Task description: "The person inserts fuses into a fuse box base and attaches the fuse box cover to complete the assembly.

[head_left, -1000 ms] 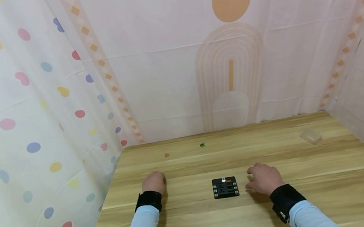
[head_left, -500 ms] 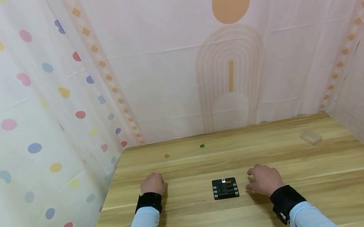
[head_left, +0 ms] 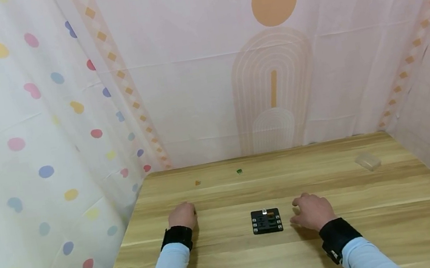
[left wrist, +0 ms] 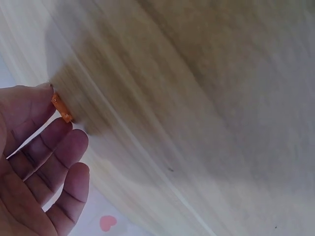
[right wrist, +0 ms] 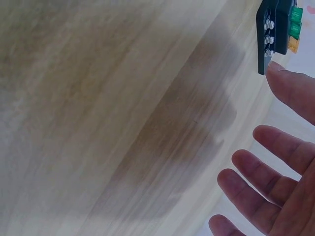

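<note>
Left hand (head_left: 182, 216) pinches orange piece (left wrist: 62, 108) toward left edge of desk (head_left: 234, 265); right hand (head_left: 313, 210), fingers loosely spread, beside black block (head_left: 267, 222).

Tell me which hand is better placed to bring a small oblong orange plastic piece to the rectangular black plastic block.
Probably the left hand: it pinches an orange piece. The right hand is nearer the black block but appears to hold nothing, so could steady it.

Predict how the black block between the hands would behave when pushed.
The black block would probably slide rather than roll, given its flat, rectangular base plate. Tipping seems unlikely, as it lies low and broad on the wooden table. It is probably stiff, judging by the plate's straight edge in the right wrist view.
</note>
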